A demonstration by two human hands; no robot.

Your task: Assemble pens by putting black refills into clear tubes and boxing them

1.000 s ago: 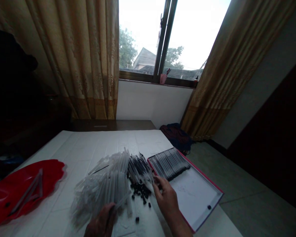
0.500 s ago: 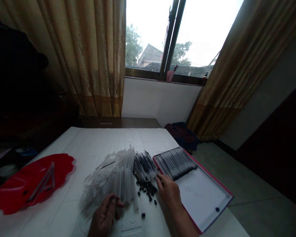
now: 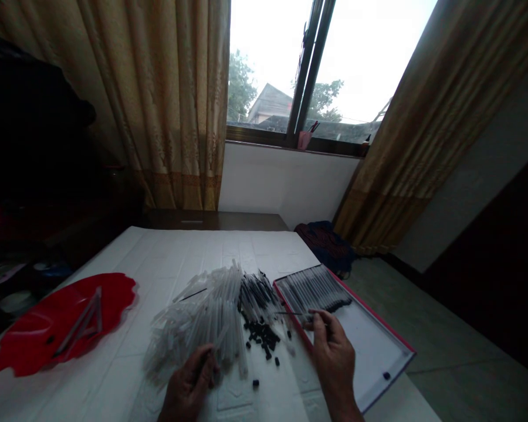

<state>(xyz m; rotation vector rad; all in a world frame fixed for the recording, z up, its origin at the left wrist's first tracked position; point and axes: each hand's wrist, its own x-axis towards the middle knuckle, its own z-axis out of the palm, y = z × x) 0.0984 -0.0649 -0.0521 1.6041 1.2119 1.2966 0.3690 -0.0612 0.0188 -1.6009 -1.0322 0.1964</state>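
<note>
My left hand (image 3: 190,384) is closed at the front of a heap of clear plastic tubes (image 3: 202,310). A short clear tube (image 3: 222,336) sticks up at its fingertips. My right hand (image 3: 334,351) is over the near-left edge of a shallow red-rimmed box (image 3: 369,363), pinching a thin dark rod (image 3: 289,313) that points left. Between the hands lie a bundle of dark thin rods (image 3: 259,293) and a scatter of small black caps (image 3: 264,339). Inside the box, a row of clear tubes with dark ends (image 3: 314,287) fills the far part.
A red scalloped dish (image 3: 30,328) on the left of the white table (image 3: 167,240) holds clear pieces and a small black piece. One black cap (image 3: 386,375) lies in the box's near corner. Dark cloth (image 3: 325,246) is heaped beyond the table's far right corner.
My right hand has moved right from beside the dark rods to over the box, with a thin rod now showing in its fingers. A clear tube now shows at my left fingertips.
</note>
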